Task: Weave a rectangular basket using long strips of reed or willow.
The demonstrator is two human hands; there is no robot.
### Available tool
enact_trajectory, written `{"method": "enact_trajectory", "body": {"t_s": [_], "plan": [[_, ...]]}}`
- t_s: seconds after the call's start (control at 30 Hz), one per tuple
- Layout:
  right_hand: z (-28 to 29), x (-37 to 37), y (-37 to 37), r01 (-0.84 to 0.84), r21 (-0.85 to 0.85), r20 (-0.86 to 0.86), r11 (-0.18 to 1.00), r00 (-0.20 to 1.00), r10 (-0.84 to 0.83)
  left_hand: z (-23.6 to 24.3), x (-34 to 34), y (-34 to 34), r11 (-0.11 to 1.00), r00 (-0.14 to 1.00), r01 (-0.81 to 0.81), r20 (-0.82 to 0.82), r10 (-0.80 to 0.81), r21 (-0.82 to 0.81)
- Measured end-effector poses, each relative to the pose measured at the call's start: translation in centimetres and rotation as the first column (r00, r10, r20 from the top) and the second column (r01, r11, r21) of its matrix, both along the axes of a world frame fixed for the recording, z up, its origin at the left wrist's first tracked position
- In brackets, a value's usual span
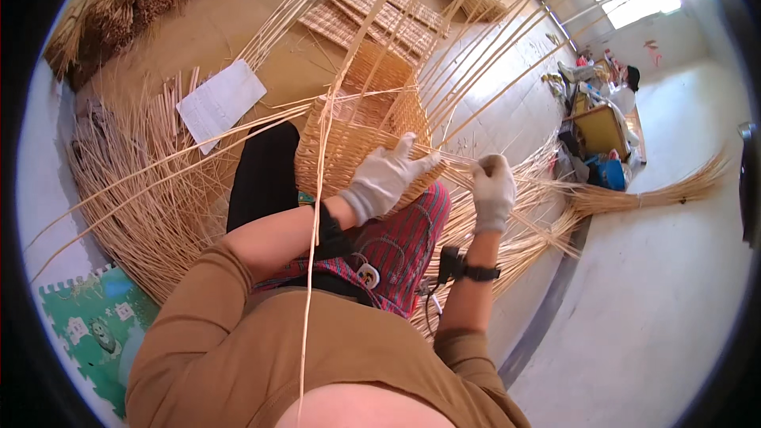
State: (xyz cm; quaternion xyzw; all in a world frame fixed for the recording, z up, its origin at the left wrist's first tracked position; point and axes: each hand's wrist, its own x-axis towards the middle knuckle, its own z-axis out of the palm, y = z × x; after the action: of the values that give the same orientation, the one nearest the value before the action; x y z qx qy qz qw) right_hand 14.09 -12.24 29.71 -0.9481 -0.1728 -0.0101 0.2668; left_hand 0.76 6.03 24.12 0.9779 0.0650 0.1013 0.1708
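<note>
A woven straw basket (325, 160) with tall loose stakes rising from its rim rests on my lap. My left hand (382, 181), in a white glove, is against its near wall by the right corner. The thumb and one finger stand apart at the rim; the other fingers seem bent onto the weave. To the right, clear of the wall, my gloved right hand (493, 192) is closed in a pinch. A thin straw strand (456, 157) runs between the basket's corner and this hand; the fingertips hide its end. One long strand (319, 182) hangs down in front of the basket.
Loose straw (151, 198) spreads on the left; a tied straw bundle (650, 196) lies to the right. A white paper sheet (222, 105) and woven panels (380, 20) lie beyond. Another person (622, 99) is at the far right, near a yellowish box (601, 131).
</note>
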Motion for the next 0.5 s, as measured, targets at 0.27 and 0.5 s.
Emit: {"method": "enact_trajectory", "body": {"t_s": [0.27,0.5], "plan": [[-3.6,-13.8,10.6,-0.544,0.225,0.213,0.808,0.837,0.504,-4.6,-6.8,11.0,0.505,0.504,-0.085,0.401,0.765,-0.859],[-2.2,-17.3,18.9,-0.776,0.074,0.303,0.627,0.616,0.727,-4.6,-8.9,9.1,0.069,0.681,0.273,0.243,0.691,-0.96]]}}
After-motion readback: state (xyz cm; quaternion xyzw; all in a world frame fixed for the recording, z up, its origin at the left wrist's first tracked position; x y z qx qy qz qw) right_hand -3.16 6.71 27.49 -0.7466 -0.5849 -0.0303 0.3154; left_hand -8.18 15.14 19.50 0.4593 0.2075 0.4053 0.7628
